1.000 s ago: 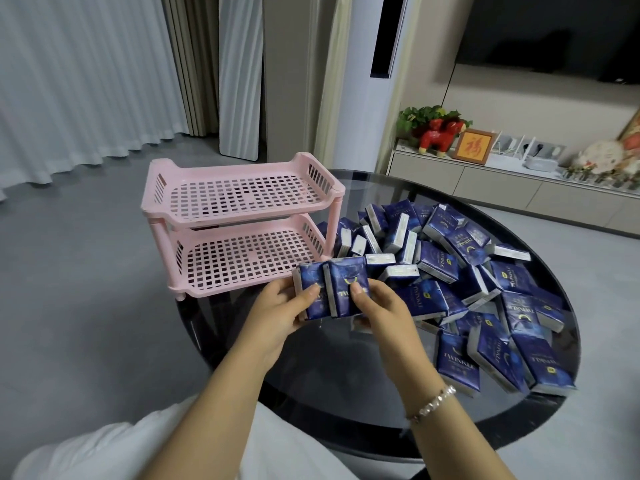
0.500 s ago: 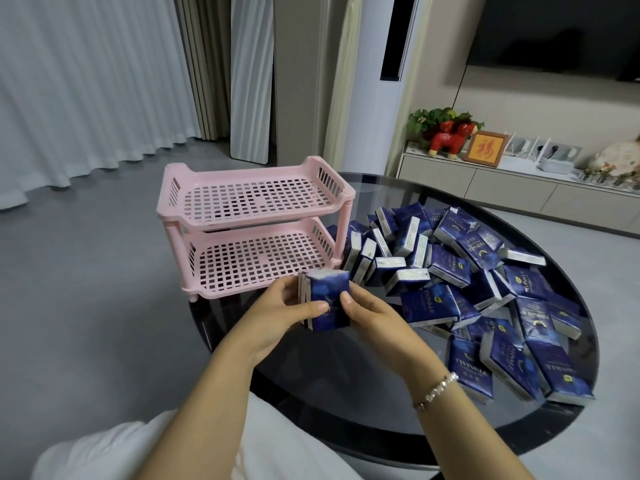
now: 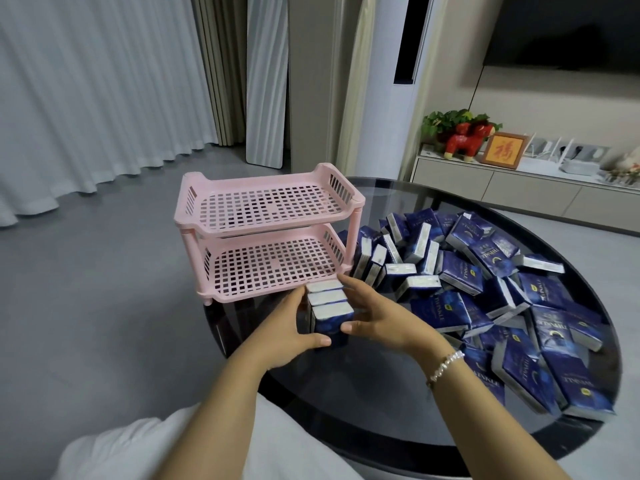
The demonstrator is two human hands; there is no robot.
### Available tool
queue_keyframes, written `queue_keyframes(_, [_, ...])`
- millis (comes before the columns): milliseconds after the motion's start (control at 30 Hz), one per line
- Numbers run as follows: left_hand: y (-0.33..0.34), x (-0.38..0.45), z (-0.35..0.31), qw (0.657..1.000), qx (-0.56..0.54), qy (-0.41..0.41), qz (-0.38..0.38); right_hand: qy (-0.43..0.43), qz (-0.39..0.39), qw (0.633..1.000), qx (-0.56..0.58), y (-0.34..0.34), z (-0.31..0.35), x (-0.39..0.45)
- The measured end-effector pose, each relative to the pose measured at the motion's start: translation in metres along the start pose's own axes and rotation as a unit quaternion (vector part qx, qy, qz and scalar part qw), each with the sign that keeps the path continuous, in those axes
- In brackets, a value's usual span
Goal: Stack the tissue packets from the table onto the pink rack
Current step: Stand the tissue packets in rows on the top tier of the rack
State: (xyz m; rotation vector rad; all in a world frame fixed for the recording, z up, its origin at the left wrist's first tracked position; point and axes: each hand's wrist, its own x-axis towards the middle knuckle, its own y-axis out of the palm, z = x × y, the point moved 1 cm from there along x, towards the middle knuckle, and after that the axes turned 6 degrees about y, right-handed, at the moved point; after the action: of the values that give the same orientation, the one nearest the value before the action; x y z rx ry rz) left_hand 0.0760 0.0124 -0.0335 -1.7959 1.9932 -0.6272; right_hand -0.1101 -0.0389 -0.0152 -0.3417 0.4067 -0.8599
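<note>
- Head view: the left hand (image 3: 290,332) and the right hand (image 3: 375,317) press in from either side on a small block of three tissue packets (image 3: 329,315), thumbs curled across the near face and fingers along the flanks; the packets stand on edge, white ends up, just in front of the lower shelf of the pink rack (image 3: 266,233)
- Both shelves of the rack look empty, so I'd say the stacking has barely begun
- The packets look light and soft, film-wrapped, so likely a bit slippery; squeezed side to side the middle one could slide out, so I'd hold the block by its two outer broad faces, with even pressure
- The rest of the packets lie in a loose heap (image 3: 485,289) on the round dark glass table (image 3: 363,403), right of the rack, some leaning against its post
- A bead bracelet (image 3: 445,366) sits on the right wrist
</note>
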Motion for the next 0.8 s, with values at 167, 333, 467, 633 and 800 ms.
queue_keyframes(167, [0.001,-0.002,-0.013,0.999,0.016,0.007,-0.035,-0.015,-0.024,0.999,0.015,-0.002,0.002,0.002])
queue_keyframes(333, [-0.019,-0.005,-0.045,0.997,-0.016,0.049,-0.059,-0.050,-0.019,0.998,0.043,-0.032,0.025,-0.004])
queue_keyframes(467, [-0.047,0.006,-0.076,0.994,-0.026,0.087,-0.065,-0.082,-0.026,0.996,0.037,-0.065,0.060,-0.004])
queue_keyframes(633, [-0.086,0.039,-0.106,0.989,0.015,0.110,-0.096,-0.122,-0.024,0.992,0.008,-0.104,0.105,0.013])
queue_keyframes(800, [-0.116,0.089,-0.118,0.986,0.030,0.100,-0.132,-0.127,-0.056,0.990,-0.004,-0.127,0.133,0.058])
